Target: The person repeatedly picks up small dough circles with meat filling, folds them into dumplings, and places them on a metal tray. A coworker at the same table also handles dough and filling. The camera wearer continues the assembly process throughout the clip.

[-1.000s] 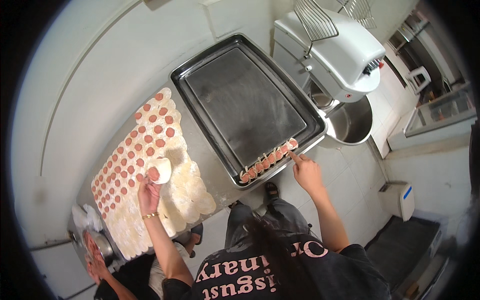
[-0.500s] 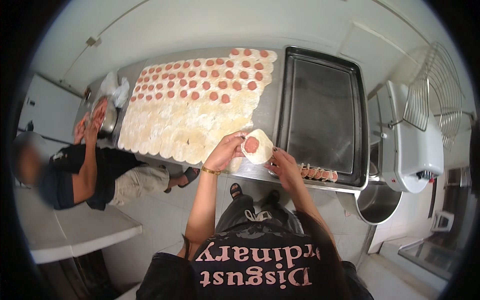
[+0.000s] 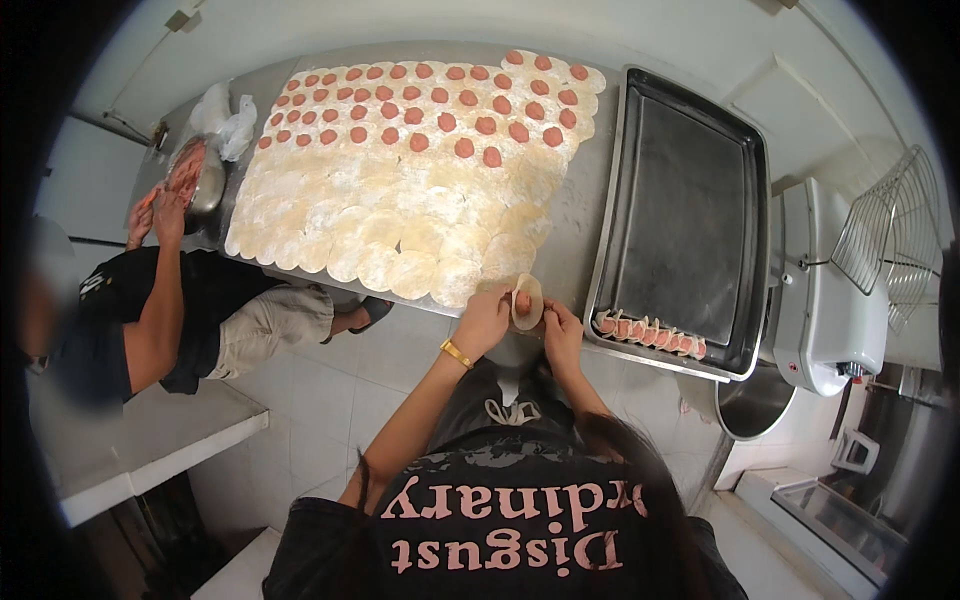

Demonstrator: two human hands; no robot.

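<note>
A round dough wrapper (image 3: 536, 298) with a lump of pink meat filling (image 3: 522, 301) hangs between my two hands in front of my body, at the table's front edge. Its left side curls up around the filling. My left hand (image 3: 484, 318), below a gold wristband, pinches that left edge. On the opposite edge my right hand (image 3: 563, 332) closes its fingertips. Just beyond, many floured dough rounds (image 3: 350, 215) overlap on the metal table; the far rows bear pink filling lumps. To the right, a dark baking tray (image 3: 680, 200) holds a row of filled dumplings (image 3: 652, 334) in its near left corner.
At the left another person's hands (image 3: 165, 215) work at a metal bowl (image 3: 208, 190) of pink filling, beside a plastic bag (image 3: 238, 128). A white mixer (image 3: 825, 290) with a wire guard and steel bowl (image 3: 752, 402) stands right of the tray. A counter (image 3: 170, 440) lies lower left.
The wrapper, spread flatter before, now curls up on its left side. My hands have drawn closer together. The whole view has shifted, with the table appearing higher.
</note>
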